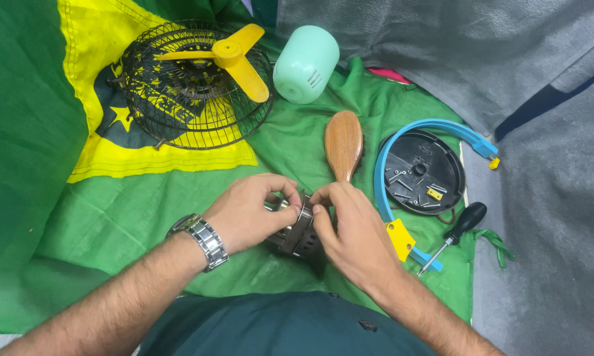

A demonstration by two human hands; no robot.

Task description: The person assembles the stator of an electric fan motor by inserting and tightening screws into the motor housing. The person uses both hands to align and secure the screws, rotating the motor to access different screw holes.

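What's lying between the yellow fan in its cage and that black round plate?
In the head view, a wooden brush lies on the green cloth between the fan and the black plate.

The small metal motor is closed in on both sides by the hands, the left hand and the right hand, so no side approach is left. Directly beyond the motor, the way is blocked by the wooden brush. To the right of the motor, the cloth is taken up by the blue ring, the black round plate and the screwdriver, all lying close together. Beyond and left of the motor, open green cloth is seen as far as the wire fan cage. The mint housing stands well beyond the brush.
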